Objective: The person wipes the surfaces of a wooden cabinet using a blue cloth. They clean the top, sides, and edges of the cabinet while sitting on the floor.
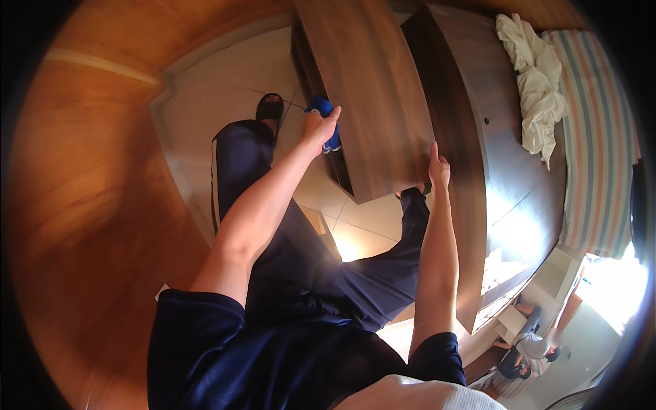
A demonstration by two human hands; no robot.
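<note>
2 hands are seen at a dark wooden board (369, 89). The fingers of the left hand (320, 126) are clenched around a blue cloth (326, 115), which is pressed against the board's left edge. The right hand (438, 167) is laid flat, fingers released, against the board's right edge. Beyond, a crumpled white cloth (536, 85) is seen beside striped bedding (598, 137).

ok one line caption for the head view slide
Left hand presses a blue cloth against a dark wooden drawer; right hand steadies its edge.
</note>
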